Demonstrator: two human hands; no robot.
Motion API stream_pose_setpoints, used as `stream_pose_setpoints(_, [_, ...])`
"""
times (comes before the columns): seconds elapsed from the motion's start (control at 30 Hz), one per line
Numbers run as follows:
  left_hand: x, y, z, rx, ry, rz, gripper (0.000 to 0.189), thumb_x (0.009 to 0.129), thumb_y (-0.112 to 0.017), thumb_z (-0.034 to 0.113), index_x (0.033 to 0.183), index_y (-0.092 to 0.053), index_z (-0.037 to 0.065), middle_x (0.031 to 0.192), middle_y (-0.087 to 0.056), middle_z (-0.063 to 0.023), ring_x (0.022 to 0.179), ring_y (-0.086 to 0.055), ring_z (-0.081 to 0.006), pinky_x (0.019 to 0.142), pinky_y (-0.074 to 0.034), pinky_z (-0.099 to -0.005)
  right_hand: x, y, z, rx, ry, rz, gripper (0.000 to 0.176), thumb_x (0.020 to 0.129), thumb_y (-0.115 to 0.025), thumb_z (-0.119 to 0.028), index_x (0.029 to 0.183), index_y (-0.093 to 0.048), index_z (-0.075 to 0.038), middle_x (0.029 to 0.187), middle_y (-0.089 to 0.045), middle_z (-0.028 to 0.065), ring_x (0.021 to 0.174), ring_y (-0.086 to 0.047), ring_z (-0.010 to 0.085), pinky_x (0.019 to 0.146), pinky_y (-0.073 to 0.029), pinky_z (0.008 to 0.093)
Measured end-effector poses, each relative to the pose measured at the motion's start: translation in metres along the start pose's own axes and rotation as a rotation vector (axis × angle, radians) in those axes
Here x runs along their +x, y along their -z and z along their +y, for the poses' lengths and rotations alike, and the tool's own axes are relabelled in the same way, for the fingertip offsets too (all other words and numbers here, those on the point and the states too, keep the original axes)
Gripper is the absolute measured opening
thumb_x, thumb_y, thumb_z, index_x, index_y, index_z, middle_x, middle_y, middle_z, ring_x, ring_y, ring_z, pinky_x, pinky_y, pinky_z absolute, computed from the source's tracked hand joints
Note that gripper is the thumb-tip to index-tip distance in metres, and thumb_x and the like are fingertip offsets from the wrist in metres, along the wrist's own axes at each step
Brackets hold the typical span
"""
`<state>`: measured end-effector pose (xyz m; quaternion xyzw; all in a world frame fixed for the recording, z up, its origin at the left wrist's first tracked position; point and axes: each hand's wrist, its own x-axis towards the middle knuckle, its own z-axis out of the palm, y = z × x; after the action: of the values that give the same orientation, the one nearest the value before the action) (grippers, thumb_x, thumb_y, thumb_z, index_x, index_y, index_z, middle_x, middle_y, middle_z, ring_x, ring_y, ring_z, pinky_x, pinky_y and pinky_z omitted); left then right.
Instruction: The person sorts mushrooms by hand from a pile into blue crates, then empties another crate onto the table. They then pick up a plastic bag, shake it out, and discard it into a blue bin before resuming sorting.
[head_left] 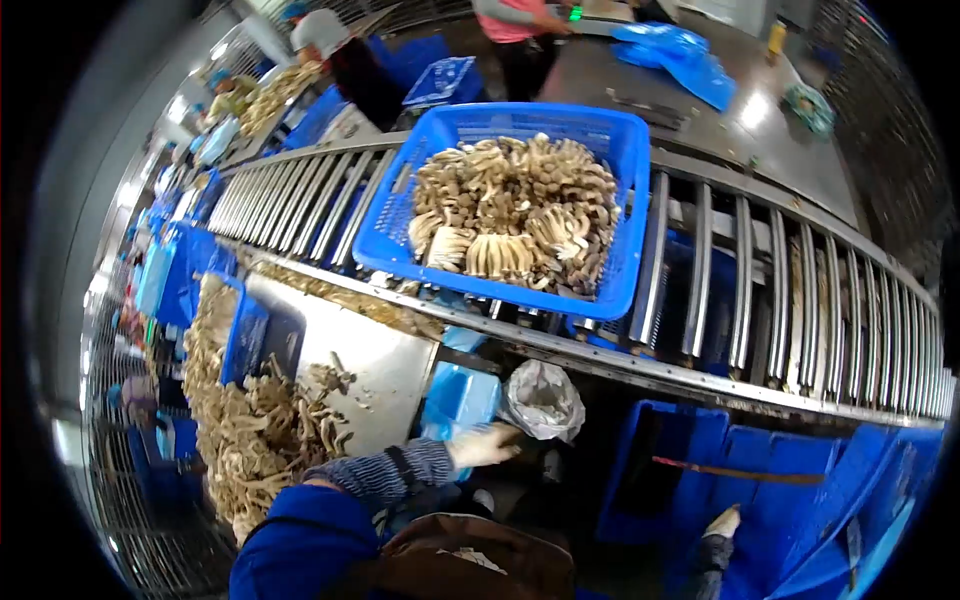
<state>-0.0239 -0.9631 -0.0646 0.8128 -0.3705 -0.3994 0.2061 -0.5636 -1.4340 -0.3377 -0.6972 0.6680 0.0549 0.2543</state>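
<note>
My left hand [485, 447], in a pale glove, reaches over the blue plastic-wrapped stack [460, 400] beside the steel table, its fingers stretched out and nothing in them. Just beyond it stands a bin lined with a clear plastic bag [543, 400]. My right hand [724, 522], also gloved, is out to the right near the blue crates [690, 450]. Its fingers point forward, and I see nothing held. Ahead, a blue basket [500, 290] full of mushrooms [515, 205] rests on the roller conveyor [745, 285]. Loose mushroom clusters [265, 430] are heaped at my left.
The steel table [375, 370] carries the heap and a blue crate [245, 345]. A red-brown strip [735, 470] lies across the right-hand crates. Behind the conveyor, a metal table [780, 150] holds a blue plastic bag [680, 60]. A person in pink [505, 30] stands there; others work far left.
</note>
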Motion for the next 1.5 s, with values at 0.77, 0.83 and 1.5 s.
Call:
stream_pose_setpoints(0.77, [-0.200,0.070,-0.260,0.299,0.377,0.877,0.063,0.088,-0.062,0.030,0.140,-0.035,0.005,0.140,-0.037,-0.0234,0.131,-0.034,-0.0360,0.107,-0.033,-0.0446,-0.489,-0.133,-0.847,-0.161,1.447,0.198,0.013,0.073,-0.057,-0.013,0.077,-0.069,-0.010,0.082,-0.067,0.0122,0.084,-0.064,0.0298,0.078,-0.049,0.0405])
stream_pose_setpoints(0.83, [-0.201,0.137,-0.184,0.468,0.566,0.730,0.073,0.086,-0.062,0.041,0.143,-0.032,0.008,0.146,-0.027,-0.0238,0.133,-0.027,-0.0429,0.108,-0.028,-0.0523,-0.521,-0.127,-0.842,-0.322,1.351,0.046,0.018,0.077,-0.054,-0.012,0.087,-0.067,-0.005,0.095,-0.066,0.0134,0.094,-0.061,0.0311,0.090,-0.045,0.0421])
stream_pose_setpoints(1.5, [-0.240,0.114,-0.204,0.160,0.819,0.604,0.054,0.077,-0.065,0.015,0.130,-0.055,0.021,0.105,-0.065,-0.0147,0.095,-0.062,-0.0296,0.086,-0.047,-0.0375,-0.539,-0.133,-0.892,-0.433,1.601,-0.439,0.030,0.083,-0.056,-0.037,0.085,-0.069,-0.010,0.076,-0.065,0.0120,0.066,-0.062,0.0268,0.062,-0.050,0.0418])
